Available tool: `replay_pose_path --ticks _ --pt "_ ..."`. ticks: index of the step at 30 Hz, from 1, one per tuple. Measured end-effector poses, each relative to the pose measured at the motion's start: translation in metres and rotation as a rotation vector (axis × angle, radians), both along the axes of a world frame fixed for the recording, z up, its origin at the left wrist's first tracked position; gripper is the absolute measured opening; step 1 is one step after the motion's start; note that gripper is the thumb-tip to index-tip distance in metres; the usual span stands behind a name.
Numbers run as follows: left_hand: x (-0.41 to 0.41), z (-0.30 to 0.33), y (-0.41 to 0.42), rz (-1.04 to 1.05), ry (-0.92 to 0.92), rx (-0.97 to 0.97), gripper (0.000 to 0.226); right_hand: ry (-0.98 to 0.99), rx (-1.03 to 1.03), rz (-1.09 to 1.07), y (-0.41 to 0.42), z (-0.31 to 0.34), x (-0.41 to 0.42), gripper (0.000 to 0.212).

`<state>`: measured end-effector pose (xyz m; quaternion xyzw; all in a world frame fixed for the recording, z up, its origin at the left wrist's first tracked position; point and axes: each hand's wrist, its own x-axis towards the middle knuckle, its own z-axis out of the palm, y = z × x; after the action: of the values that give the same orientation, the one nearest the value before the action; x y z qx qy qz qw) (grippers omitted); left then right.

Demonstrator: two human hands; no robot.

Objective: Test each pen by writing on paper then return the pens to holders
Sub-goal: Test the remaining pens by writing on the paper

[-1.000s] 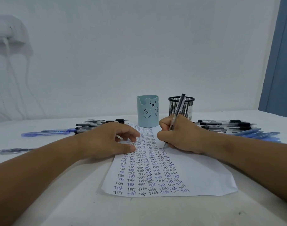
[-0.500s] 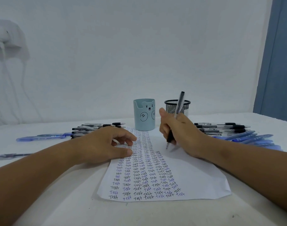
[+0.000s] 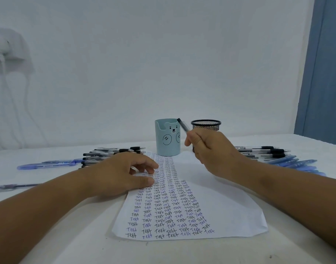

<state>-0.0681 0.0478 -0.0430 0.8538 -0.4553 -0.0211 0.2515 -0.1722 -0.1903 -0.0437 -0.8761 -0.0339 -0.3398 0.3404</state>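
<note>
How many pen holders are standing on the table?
2: a light blue bear-faced holder behind the paper, and a black mesh holder right of it, partly hidden by the right hand.

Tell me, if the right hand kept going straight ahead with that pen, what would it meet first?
Probably the black mesh holder, right behind the right hand. The pen leans toward the bear cup, and depth is unclear.

White paper (image 3: 230,212) bearing columns of "Test" in black and violet-blue ink, on a white worktop (image 3: 68,235). Pale teal holder (image 3: 167,143) with a black line-drawn bear face; black mesh holder (image 3: 206,125). Black-capped pens (image 3: 110,154) and translucent blue pens (image 3: 289,161); blue curtain (image 3: 323,73) at right.
</note>
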Motion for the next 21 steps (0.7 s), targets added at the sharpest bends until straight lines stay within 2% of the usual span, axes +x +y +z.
replay_pose_path --ticks 3,6,8,10,12,21 --pt "-0.001 -0.001 -0.001 0.006 -0.024 -0.006 0.033 0.036 -0.094 0.013 -0.001 0.004 -0.002 0.03" --pt "-0.002 -0.002 -0.002 0.004 -0.062 -0.004 0.031 0.067 -0.273 -0.031 -0.011 0.017 -0.003 0.032" --pt "-0.003 -0.002 -0.002 -0.002 -0.066 -0.003 0.028 0.132 -0.365 -0.066 -0.025 0.026 -0.003 0.026" --pt "-0.003 -0.001 -0.002 -0.002 -0.072 -0.003 0.028 0.183 -0.361 -0.114 -0.044 0.036 -0.009 0.005" --pt "-0.003 -0.001 -0.002 0.006 -0.079 -0.003 0.029 0.213 -0.351 -0.157 -0.065 0.043 -0.017 0.017" --pt "-0.005 0.0 -0.002 -0.002 -0.091 0.008 0.025 0.512 -0.397 -0.342 -0.129 0.049 -0.032 0.013"
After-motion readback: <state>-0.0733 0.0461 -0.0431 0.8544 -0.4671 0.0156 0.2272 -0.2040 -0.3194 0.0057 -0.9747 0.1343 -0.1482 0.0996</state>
